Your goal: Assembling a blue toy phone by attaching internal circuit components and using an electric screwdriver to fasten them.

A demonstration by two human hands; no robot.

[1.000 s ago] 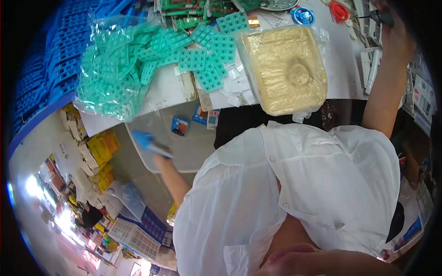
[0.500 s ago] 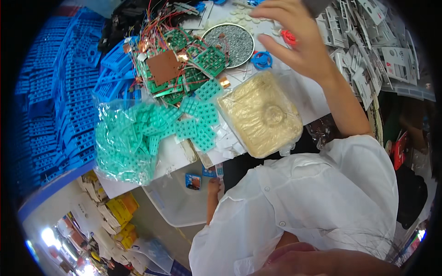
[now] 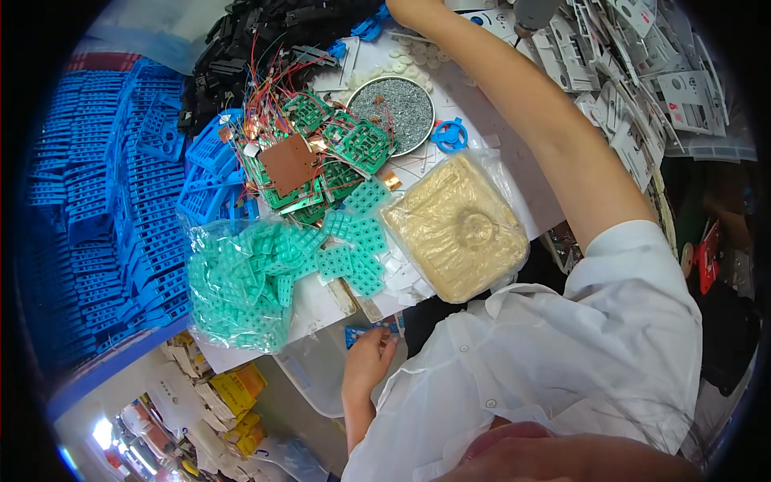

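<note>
Below the tabletop (image 3: 307, 315), left hand (image 3: 371, 361) is hanging by a blue packet (image 3: 352, 333) in the clear bin (image 3: 315, 371), cropped right hand (image 3: 411, 9) beyond circuit boards (image 3: 353, 143) presumably heaped for reach; can't tell what either's holding.

One hand (image 3: 370, 359) shows clearly. One dish (image 3: 434, 115), one yellow bundle (image 3: 454, 229), one brown plate (image 3: 289, 165), one keypad bag (image 3: 230, 299); blue panels (image 3: 90, 217) and circuit boards (image 3: 363, 145) overlap uncountably.

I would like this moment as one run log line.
left hand: over translucent bin, near blue package, grip unclear | right hand: beyond top edge, forearm over table | teal keypads: some bagged, some loose
</note>
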